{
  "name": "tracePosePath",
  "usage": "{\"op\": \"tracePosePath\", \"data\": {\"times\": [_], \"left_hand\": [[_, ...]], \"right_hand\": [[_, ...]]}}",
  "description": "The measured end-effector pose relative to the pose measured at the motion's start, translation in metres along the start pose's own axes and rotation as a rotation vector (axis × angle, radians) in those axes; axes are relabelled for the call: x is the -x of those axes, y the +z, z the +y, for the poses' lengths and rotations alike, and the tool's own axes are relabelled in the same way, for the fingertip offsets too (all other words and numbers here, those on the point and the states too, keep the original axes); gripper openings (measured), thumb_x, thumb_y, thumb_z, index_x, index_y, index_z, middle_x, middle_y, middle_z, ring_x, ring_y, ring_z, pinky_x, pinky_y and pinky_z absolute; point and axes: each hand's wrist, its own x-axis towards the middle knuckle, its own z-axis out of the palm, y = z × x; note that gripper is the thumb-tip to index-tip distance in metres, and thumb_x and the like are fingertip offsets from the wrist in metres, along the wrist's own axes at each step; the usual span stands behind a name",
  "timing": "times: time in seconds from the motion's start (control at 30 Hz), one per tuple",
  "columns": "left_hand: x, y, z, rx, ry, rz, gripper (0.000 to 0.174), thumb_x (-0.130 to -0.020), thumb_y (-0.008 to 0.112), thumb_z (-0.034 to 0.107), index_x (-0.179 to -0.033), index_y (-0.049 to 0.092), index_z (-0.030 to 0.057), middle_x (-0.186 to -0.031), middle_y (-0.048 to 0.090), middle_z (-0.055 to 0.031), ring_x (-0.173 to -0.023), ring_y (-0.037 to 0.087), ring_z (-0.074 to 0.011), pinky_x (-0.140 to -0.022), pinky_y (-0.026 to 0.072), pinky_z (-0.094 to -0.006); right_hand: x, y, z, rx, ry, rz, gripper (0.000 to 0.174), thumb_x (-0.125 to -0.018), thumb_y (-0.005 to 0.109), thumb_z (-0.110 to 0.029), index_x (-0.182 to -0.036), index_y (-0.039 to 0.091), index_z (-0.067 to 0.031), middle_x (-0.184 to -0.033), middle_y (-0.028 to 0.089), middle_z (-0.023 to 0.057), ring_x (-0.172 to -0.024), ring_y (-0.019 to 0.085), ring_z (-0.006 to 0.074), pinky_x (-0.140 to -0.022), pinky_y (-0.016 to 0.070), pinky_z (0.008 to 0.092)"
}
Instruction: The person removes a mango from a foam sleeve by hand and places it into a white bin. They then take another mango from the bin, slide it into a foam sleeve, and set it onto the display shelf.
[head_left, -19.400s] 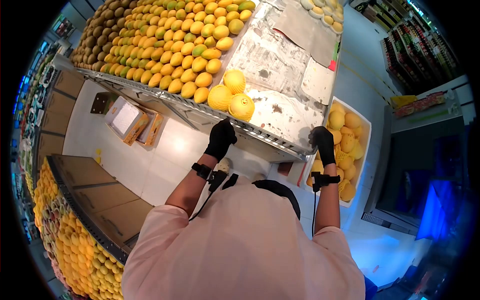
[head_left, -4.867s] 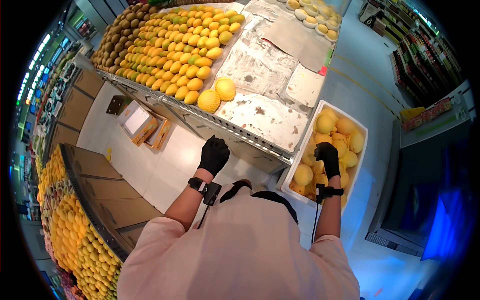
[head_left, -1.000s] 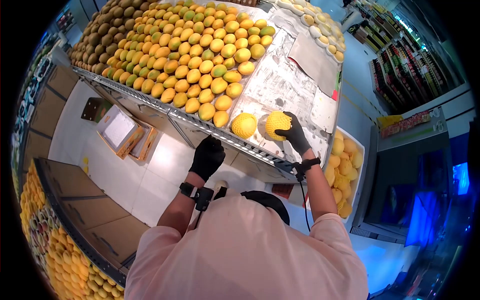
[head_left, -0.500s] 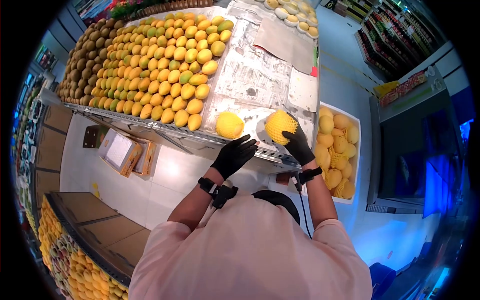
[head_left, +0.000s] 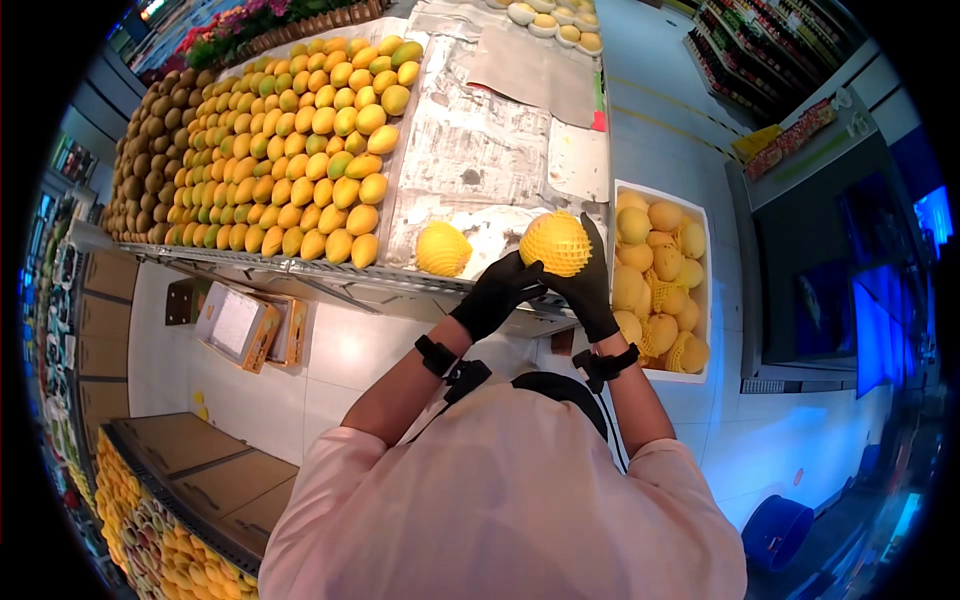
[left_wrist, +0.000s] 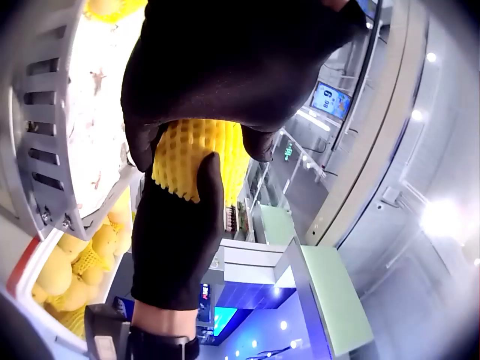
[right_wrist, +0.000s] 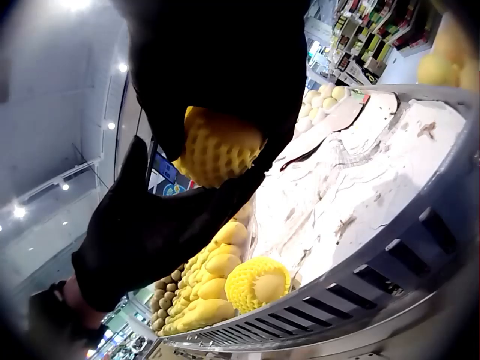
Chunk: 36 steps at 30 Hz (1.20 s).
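A round yellow fruit (head_left: 555, 240) in a yellow foam net is held over the front edge of the display by my black-gloved right hand (head_left: 588, 285). My right thumb lies along the net in the left wrist view, and the fingers wrap the far side. The gloved left hand (head_left: 497, 297) reaches across from the left, with its fingertips at the lower side of the fruit. In the right wrist view, the left fingers stretch out below the fruit and the left thumb stands apart from them. Another netted fruit (head_left: 443, 249) sits on the display, left of both hands.
A white box (head_left: 704, 300) of yellow fruits, some netted, stands to the right of the display. Rows of mangoes (head_left: 290, 160) and brown fruits (head_left: 150, 165) fill the display's left part. A slotted metal rail (right_wrist: 360, 296) edges the front. Cartons (head_left: 235, 325) lie on the floor.
Three netted fruits stood on the display at first, then two; one of these is now in my right hand. The left hand has uncurled and moved right to the held fruit.
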Motion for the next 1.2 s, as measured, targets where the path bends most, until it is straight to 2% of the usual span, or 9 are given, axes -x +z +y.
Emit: {"op": "tracePosePath", "data": {"times": [0.03,0.13,0.23,0.37,0.53,0.73,0.83,1.03,1.2], "left_hand": [[-0.002,0.003,0.003,0.296,-0.075,0.055,0.035,-0.093,0.059,0.013,-0.123,0.05,-0.005,-0.116,0.062,-0.0112,-0.104,0.06,-0.0172,-0.091,0.05,-0.0335],[-0.002,0.007,0.016,0.425,-0.131,0.209,0.037,-0.092,0.062,0.014,-0.121,0.052,-0.0042,-0.113,0.063,-0.0091,-0.1,0.061,-0.0164,-0.086,0.0503,-0.0321],[-0.001,0.005,-0.003,0.19,0.038,0.369,0.059,-0.079,0.079,0.022,-0.124,0.05,-0.0041,-0.114,0.061,-0.0128,-0.102,0.061,-0.0195,-0.088,0.0506,-0.032],[0.007,0.003,-0.003,-0.035,0.137,0.483,0.077,-0.069,0.087,0.022,-0.129,0.046,-0.0033,-0.117,0.059,-0.0141,-0.106,0.06,-0.0235,-0.093,0.0487,-0.0341],[0.011,0.008,0.009,-0.076,0.172,0.544,0.088,-0.063,0.09,0.022,-0.132,0.042,-0.0032,-0.12,0.056,-0.0157,-0.111,0.057,-0.0256,-0.095,0.0478,-0.0363],[0.011,0.006,0.007,0.141,0.172,0.44,0.08,-0.067,0.088,0.019,-0.131,0.044,-0.0009,-0.119,0.059,-0.0125,-0.11,0.058,-0.0213,-0.095,0.0484,-0.0349],[0.012,0.006,-0.001,0.358,0.037,0.36,0.074,-0.069,0.087,0.017,-0.129,0.046,0.0005,-0.119,0.061,-0.0105,-0.11,0.059,-0.0187,-0.094,0.0491,-0.0333],[0.018,0.008,-0.011,0.426,0.063,0.402,0.056,-0.078,0.075,0.005,-0.128,0.049,-0.0004,-0.117,0.062,-0.0083,-0.106,0.06,-0.0168,-0.091,0.0503,-0.0311],[0.02,0.001,-0.008,0.485,0.049,0.381,0.055,-0.079,0.074,0.005,-0.128,0.049,-0.0014,-0.116,0.062,-0.0079,-0.106,0.059,-0.0165,-0.092,0.0495,-0.0311]], "right_hand": [[0.001,0.003,0.001,0.032,-0.032,-0.004,0.108,-0.065,0.089,-0.012,-0.148,0.021,-0.0014,-0.138,0.043,0.0163,-0.128,0.045,0.0261,-0.106,0.0417,0.0378],[0.003,0.012,-0.006,0.159,-0.138,-0.023,0.101,-0.068,0.087,-0.013,-0.148,0.025,-0.0017,-0.141,0.042,0.0166,-0.131,0.041,0.0259,-0.107,0.04,0.0385],[-0.002,0.005,-0.016,0.239,-0.157,-0.153,0.093,-0.072,0.081,-0.004,-0.147,0.027,-0.0026,-0.145,0.039,0.0132,-0.131,0.043,0.0226,-0.108,0.0395,0.0352],[-0.005,-0.014,-0.046,0.007,0.064,-0.282,0.071,-0.079,0.069,0.005,-0.142,0.039,-0.0052,-0.143,0.042,0.0101,-0.126,0.048,0.0214,-0.104,0.0424,0.0348],[-0.009,-0.012,-0.069,0.084,0.035,-0.285,0.064,-0.085,0.067,0.001,-0.142,0.04,-0.0056,-0.141,0.044,0.0081,-0.121,0.049,0.0181,-0.101,0.0429,0.0316],[-0.004,0.004,-0.064,-0.003,0.063,-0.223,0.053,-0.09,0.064,-0.006,-0.138,0.044,-0.0035,-0.133,0.051,0.0082,-0.121,0.049,0.017,-0.101,0.0418,0.03],[-0.002,0.012,-0.059,0.018,0.046,-0.118,0.041,-0.092,0.062,-0.009,-0.131,0.05,-0.0028,-0.13,0.053,0.0086,-0.116,0.05,0.0156,-0.097,0.0433,0.029],[-0.005,0.012,-0.049,0.014,-0.022,-0.054,0.013,-0.092,0.061,-0.006,-0.104,0.057,-0.0013,-0.107,0.062,0.0054,-0.094,0.054,0.0118,-0.087,0.0448,0.0259],[0.0,0.014,-0.039,0.01,0.021,0.013,0.008,-0.09,0.061,-0.003,-0.097,0.058,-0.0017,-0.096,0.062,0.0026,-0.09,0.055,0.0102,-0.084,0.0451,0.0256]]}}
